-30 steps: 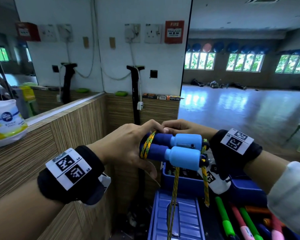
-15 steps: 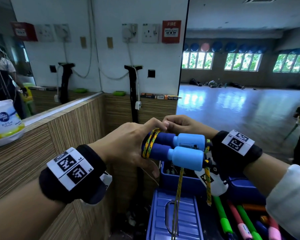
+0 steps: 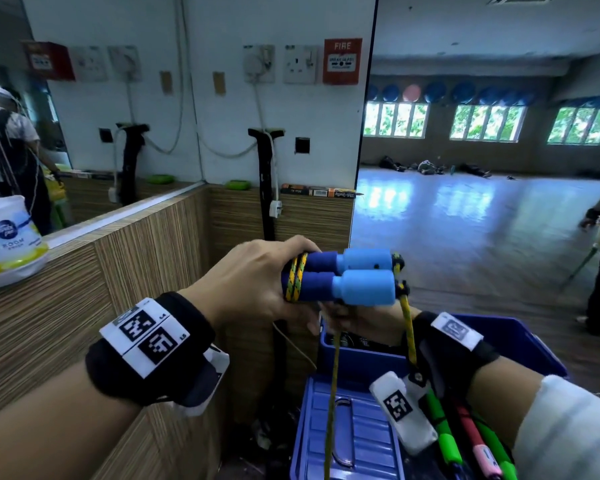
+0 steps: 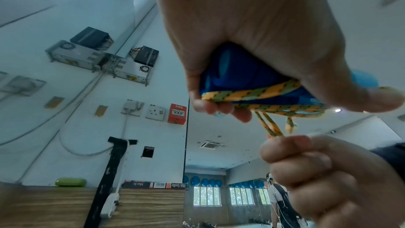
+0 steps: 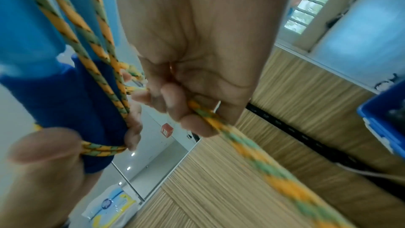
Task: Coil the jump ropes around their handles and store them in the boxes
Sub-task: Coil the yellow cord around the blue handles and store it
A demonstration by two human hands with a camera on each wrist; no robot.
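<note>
Left hand [image 3: 253, 282]: mid-frame, curled round the dark ends of the two blue handles [image 3: 343, 278].
Handles: side by side, long axis level across the frame, pale caps pointing right.
Rope [image 3: 297, 277]: yellow-green, two turns around the dark ends; loose strand hanging down.
Right hand [image 5: 190, 68]: under the handles, fingers pinching the rope.
Blue box [image 3: 513, 336]: lower right, below the hands.
Fire alarm [image 3: 342, 60]: upper centre, on the wall.
</note>
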